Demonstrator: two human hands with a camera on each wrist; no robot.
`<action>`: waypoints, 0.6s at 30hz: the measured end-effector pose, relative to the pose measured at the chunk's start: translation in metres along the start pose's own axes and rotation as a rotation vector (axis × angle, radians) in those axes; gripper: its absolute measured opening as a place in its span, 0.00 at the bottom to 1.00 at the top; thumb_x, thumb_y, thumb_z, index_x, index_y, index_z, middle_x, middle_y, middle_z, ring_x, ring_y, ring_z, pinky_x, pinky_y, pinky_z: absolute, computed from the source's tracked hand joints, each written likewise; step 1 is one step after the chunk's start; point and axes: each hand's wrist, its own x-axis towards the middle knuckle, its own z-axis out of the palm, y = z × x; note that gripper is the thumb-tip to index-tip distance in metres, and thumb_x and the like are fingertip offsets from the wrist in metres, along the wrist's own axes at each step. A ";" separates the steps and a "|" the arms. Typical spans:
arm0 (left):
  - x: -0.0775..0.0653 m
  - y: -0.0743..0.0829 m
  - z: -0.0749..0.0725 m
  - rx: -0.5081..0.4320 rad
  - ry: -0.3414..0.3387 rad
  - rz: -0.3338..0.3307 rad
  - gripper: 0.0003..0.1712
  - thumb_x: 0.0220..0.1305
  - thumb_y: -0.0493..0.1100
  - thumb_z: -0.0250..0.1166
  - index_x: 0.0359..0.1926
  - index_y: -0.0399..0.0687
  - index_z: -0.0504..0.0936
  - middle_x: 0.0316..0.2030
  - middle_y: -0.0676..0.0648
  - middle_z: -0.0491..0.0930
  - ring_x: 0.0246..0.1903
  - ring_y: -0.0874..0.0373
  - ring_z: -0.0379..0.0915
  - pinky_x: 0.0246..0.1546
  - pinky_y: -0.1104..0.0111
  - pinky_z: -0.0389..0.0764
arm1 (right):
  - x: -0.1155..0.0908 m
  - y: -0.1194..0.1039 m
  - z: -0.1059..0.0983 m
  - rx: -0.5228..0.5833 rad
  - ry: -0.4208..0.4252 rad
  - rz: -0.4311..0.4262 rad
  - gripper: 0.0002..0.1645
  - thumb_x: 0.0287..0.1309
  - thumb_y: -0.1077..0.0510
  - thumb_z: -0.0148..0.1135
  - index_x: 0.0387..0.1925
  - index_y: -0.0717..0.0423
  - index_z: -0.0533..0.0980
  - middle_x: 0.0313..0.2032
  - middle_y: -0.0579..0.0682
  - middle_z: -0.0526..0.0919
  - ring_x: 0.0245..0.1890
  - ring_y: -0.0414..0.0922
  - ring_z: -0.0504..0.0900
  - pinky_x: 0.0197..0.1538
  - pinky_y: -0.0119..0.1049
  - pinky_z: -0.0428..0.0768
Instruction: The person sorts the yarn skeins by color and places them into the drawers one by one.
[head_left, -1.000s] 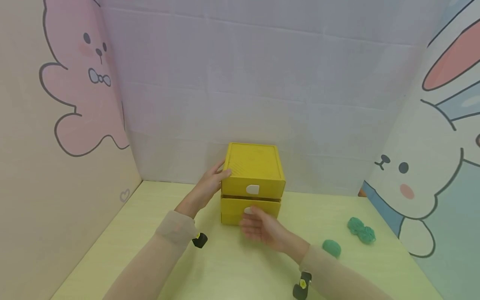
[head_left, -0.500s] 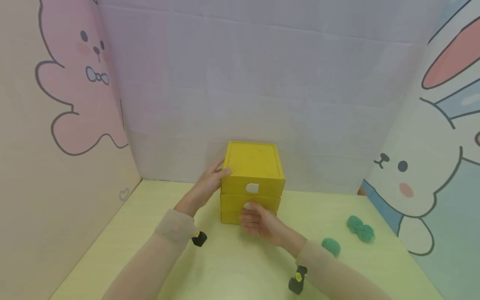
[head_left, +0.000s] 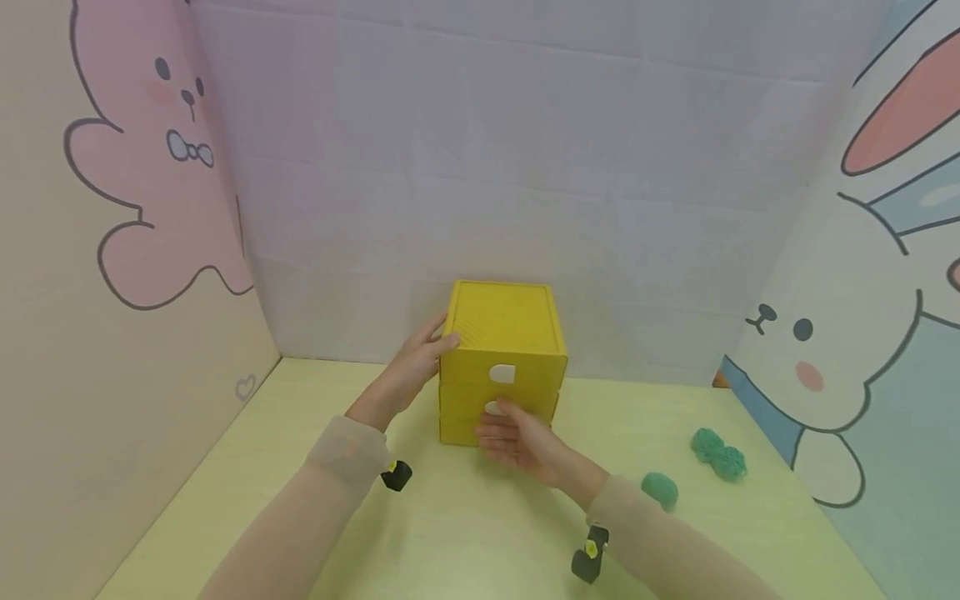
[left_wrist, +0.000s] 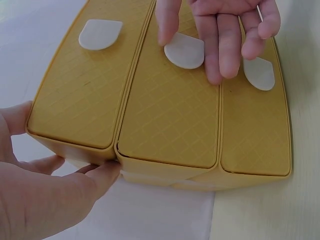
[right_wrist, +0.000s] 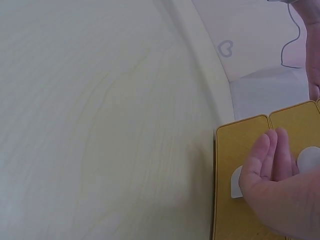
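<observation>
A yellow drawer box [head_left: 510,317] stands against the back wall, its fronts bearing white tab handles [head_left: 502,373]. Three stacked drawers show in the left wrist view, and the middle drawer [left_wrist: 167,120] sits flush with the others. My left hand [head_left: 405,375] rests against the box's left side, thumb at the top edge. In front, my right hand [head_left: 532,446] has its thumb by the middle tab [left_wrist: 185,52], with its other fingers nearly straight and together before the drawer fronts. In the right wrist view, this hand partly hides one tab [right_wrist: 236,183].
To the right on the pale yellow table [head_left: 450,533] lie a green ball [head_left: 660,489], partly behind the right sleeve, and a green yarn bundle [head_left: 718,454] pinched in the middle. Printed cloth walls [head_left: 525,167] enclose the back and both sides.
The middle drawer, slightly ajar one second ago, has gone in and its dark top gap has closed. My right hand has moved slightly forward with it. The left hand stays on the box.
</observation>
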 end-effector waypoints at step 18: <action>-0.002 0.000 -0.002 -0.007 -0.009 -0.017 0.43 0.82 0.54 0.57 0.87 0.63 0.46 0.85 0.48 0.49 0.83 0.46 0.45 0.81 0.43 0.51 | -0.020 0.014 -0.020 -0.029 -0.084 0.105 0.42 0.82 0.39 0.49 0.75 0.71 0.65 0.68 0.68 0.76 0.62 0.57 0.83 0.68 0.52 0.80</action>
